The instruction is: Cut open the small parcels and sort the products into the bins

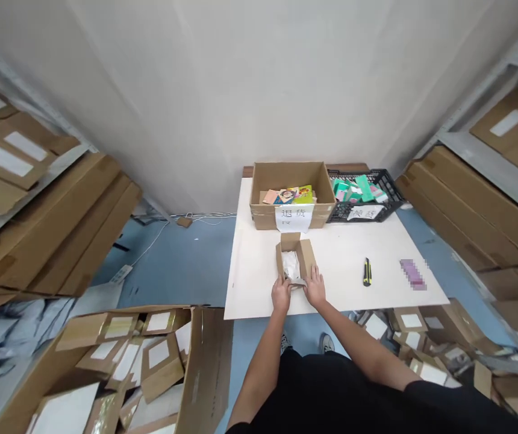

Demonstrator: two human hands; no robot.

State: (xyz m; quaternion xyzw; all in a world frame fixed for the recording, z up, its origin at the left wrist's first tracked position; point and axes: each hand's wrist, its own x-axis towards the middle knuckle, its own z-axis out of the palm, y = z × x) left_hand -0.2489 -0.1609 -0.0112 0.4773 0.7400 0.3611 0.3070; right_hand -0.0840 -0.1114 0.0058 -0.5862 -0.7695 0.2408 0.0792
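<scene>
A small open cardboard box (pixel 308 253) sits on the white table, its flaps raised. White packing material (pixel 291 264), perhaps paper or plastic, lies inside and hides whatever else is there. At the box's near left corner, my left hand (pixel 281 295) is closed on the cardboard edge. My right hand (pixel 315 289) grips the near right corner, its fingers lying along the right flap. Between both thumbs runs the near edge of the box, with a pale flap or strip over it. To the right, apart from my hands, lies a yellow and black box cutter (pixel 367 272).
Behind the small box stand a larger carton (pixel 263 216) of colourful booklets and a black crate (pixel 392 196) of green and white packs. A blurred purple item (pixel 413 274) lies at the table's (pixel 252 265) right. Parcel bins (pixel 209 361) and shelves (pixel 471 144) flank me.
</scene>
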